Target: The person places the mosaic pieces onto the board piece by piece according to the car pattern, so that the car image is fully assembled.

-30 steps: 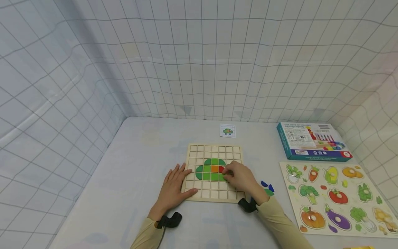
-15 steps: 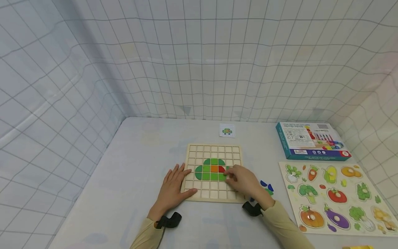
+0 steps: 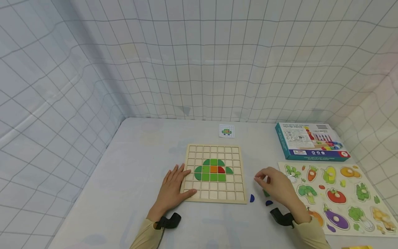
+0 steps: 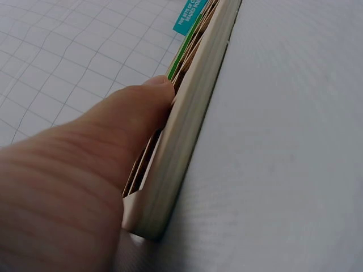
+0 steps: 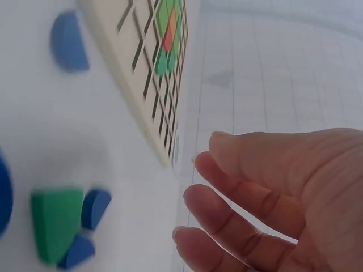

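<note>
A wooden grid board [image 3: 230, 197] bears several green tiles [image 3: 206, 177], an orange square tile [image 3: 214, 169] and a red rounded tile [image 3: 221, 169]. A dark green rounded tile [image 3: 229, 170] lies to the right of the red one. My left hand [image 3: 172, 188] rests on the board's left edge, fingers spread; its thumb [image 4: 133, 110] touches the top. My right hand [image 3: 278, 186] is above the table right of the board, fingers loosely bent, holding nothing. Near it are a green piece [image 5: 57, 224] and blue pieces [image 5: 96, 208], partly hidden in the head view. A blue half-disc [image 3: 252, 198] lies by the board's lower right corner.
Behind the board lies a small picture card [image 3: 226, 131]. To the right are a toy box [image 3: 312, 141] and a vegetable puzzle board [image 3: 337, 197], partly behind my right arm. A grid-patterned curtain [image 3: 202, 69] surrounds the table.
My right hand has left the board and moved right, over the loose pieces. The dark green rounded tile beside the red one is now uncovered. My left hand stays put.
</note>
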Demonstrator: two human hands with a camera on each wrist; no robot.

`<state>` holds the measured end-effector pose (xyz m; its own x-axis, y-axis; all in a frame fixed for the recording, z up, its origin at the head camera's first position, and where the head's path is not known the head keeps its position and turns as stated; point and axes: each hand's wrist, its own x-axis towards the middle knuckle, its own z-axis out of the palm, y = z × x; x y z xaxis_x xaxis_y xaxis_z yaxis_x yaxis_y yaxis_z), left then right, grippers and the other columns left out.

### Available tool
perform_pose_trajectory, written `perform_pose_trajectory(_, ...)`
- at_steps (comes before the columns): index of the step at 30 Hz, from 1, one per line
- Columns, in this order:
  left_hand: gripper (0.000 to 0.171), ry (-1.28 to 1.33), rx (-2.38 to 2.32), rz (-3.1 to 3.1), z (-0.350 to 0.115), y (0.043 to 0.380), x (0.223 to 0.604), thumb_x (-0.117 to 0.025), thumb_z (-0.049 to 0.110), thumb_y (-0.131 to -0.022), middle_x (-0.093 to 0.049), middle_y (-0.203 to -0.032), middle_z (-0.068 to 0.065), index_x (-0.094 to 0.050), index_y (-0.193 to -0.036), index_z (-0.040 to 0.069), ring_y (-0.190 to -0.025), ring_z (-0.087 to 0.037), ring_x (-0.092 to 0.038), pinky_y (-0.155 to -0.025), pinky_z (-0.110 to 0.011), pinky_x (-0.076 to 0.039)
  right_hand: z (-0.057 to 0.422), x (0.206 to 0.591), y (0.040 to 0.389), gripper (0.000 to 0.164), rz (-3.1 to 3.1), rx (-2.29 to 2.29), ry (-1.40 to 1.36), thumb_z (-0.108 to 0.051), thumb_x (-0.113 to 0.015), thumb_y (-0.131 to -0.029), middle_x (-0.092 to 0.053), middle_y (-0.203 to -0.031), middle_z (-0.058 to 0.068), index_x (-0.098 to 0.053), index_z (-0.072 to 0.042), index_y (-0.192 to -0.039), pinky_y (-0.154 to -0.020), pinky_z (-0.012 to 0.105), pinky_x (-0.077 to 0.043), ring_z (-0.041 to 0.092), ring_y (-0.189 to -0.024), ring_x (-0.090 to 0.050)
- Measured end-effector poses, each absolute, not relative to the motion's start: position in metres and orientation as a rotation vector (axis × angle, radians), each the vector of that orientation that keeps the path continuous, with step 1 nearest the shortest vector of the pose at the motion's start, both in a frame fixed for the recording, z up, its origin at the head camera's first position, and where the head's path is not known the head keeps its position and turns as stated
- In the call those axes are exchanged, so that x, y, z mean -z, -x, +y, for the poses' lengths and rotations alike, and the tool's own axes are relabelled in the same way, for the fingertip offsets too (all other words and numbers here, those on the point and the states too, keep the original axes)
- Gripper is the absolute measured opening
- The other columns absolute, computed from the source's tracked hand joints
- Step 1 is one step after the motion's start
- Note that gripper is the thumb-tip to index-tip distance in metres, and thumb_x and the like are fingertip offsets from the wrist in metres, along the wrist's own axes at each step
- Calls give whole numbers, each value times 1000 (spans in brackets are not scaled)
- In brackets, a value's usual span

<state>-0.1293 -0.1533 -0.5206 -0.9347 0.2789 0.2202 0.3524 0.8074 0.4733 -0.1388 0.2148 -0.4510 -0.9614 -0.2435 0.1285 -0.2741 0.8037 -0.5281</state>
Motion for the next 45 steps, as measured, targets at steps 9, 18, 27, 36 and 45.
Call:
perform_pose_trajectory(9, 76, 492, 798, -2873, -154, 129, 519, -63, 60, -82, -26, -153, -9, -45, -141, 16, -142, -27, -14, -113, -44, -6, 246, 453, 132, 8, -3105, -940, -230, -19, -75, -83, -55, -76, -3, -71, -14, -88, -53, 27, -39, 15, -66, -47)
perform_pose_trajectory(18, 77, 494, 794, -2866, -153, 129, 520, -64, 60, -81, -27, -153, -10, -46, -141, 15, -142, -28, -15, -113, -45, -7, 248, 462, 126, 19, -3210, -959, -271, -20, -82, -73, -52, -73, -3, -68, -14, -84, -56, 30, -39, 15, -66, -47)
perform_pose_trajectory(27, 77, 503, 810, -2857, -153, 129, 517, -65, 58, -80, -27, -153, -11, -46, -141, 14, -142, -28, -15, -113, -46, -8, 248, 465, 131, 20, -3224, -923, -332, -17, -82, -73, -52, -73, -3, -66, -14, -83, -58, 31, -39, 16, -68, -47)
perform_pose_trajectory(36, 78, 504, 806, -2875, -153, 129, 518, -65, 60, -80, -26, -153, -11, -45, -141, 14, -142, -28, -14, -113, -46, -7, 246, 467, 131, 25, -3182, -1084, -382, -7, -81, -72, -51, -71, -2, -58, -12, -80, -55, 26, -40, 15, -66, -47)
perform_pose_trajectory(45, 78, 493, 809, -2877, -153, 129, 516, -65, 59, -80, -26, -153, -11, -45, -141, 14, -142, -28, -14, -113, -45, -7, 245, 470, 131, 20, -3064, -1168, -409, -8, -77, -77, -50, -69, -4, -59, -12, -84, -52, 24, -38, 13, -62, -47)
